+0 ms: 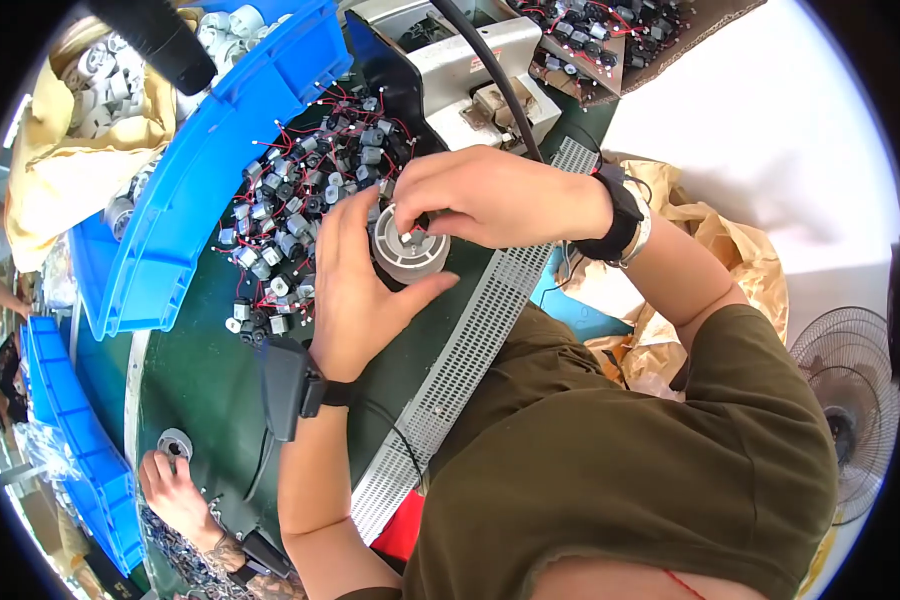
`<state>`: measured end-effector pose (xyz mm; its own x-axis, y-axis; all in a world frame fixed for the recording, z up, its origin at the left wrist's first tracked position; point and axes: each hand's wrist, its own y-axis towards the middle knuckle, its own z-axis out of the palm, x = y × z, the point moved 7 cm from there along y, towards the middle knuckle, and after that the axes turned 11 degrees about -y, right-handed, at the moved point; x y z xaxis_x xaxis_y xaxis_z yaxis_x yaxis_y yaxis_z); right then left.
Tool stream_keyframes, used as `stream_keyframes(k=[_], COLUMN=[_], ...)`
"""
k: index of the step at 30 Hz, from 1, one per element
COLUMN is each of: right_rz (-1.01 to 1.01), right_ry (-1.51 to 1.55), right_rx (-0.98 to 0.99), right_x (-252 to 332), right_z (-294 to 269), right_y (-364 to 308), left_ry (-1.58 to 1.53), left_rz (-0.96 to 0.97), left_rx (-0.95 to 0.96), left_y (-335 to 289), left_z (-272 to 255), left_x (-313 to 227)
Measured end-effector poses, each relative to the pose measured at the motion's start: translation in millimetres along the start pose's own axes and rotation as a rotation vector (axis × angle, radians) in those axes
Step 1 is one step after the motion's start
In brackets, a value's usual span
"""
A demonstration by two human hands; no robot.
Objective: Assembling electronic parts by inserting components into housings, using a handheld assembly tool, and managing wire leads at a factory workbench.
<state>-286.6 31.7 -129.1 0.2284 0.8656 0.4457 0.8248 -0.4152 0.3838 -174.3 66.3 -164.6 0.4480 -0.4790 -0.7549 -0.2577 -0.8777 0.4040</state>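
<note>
Two hands work on one part at the centre of the bench. The left hand (pixel 355 285) cups a grey cylindrical plastic housing (pixel 408 250) from the side, fingers and thumb wrapped around its wall, so the grip is closed on the housing. The housing sits just above the green work surface (pixel 200 390), its ribbed open end facing up. The right hand (pixel 490 195) comes in from above with fingertips pinched narrow at the housing's top rim; a small dark item appears to be between them, but it is too hidden to identify.

Just beside the left hand lies a pile of small motors with red and black leads (pixel 300 215), heaped against a blue plastic bin (pixel 220 150). A second bin at upper left holds grey housings (pixel 95 85) of similar kind. A bench machine with a black cable (pixel 470 75) stands behind the hands.

Judged progress: the housing is in hand and insertion appears under way, not complete. The motor pile is large, which suggests many units are left.

At lower left, another person's hand (pixel 170 480) rests near a similar grey part (pixel 175 443).
</note>
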Motion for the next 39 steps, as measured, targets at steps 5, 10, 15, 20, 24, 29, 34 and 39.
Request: stream_keyframes(k=[5, 10, 15, 20, 24, 29, 34, 39], right_rz=[-0.100, -0.282, -0.356, 0.063, 0.092, -0.169, -0.183, 0.224], right_ry=[-0.175, -0.539, -0.677, -0.120, -0.111, 0.205, 0.908, 0.663], right_rx=[0.096, 0.104, 0.372, -0.361, -0.934, -0.845, -0.430, -0.867], right_x=[7.0, 23.4, 24.5, 16.7, 27.7, 39.6, 42.7, -7.5], right_z=[7.2, 6.7, 22.6, -59.2, -85.6, -124.6, -148.1, -161.4], right_y=[1.4, -6.6, 4.0, 41.7, 85.4, 114.7, 113.9, 5.1], left_ry=[-0.069, -0.064, -0.017, -0.035, 0.073, 0.056, 0.170, 0.135], left_rz=[-0.014, 0.009, 0.062, 0.258, 0.341, 0.345, 0.311, 0.275], left_rx=[0.035, -0.040, -0.068, -0.131, -0.077, -0.105, -0.073, -0.096], left_y=[4.4, -2.4, -0.5, -10.7, -20.5, -24.5, -19.3, -19.2], left_z=[3.6, 2.7, -2.0, -8.7, 2.7, 5.9, 6.6, 6.9], left_x=[2.3, 9.3, 7.4, -4.1, -5.6, -5.3, -5.3, -1.5])
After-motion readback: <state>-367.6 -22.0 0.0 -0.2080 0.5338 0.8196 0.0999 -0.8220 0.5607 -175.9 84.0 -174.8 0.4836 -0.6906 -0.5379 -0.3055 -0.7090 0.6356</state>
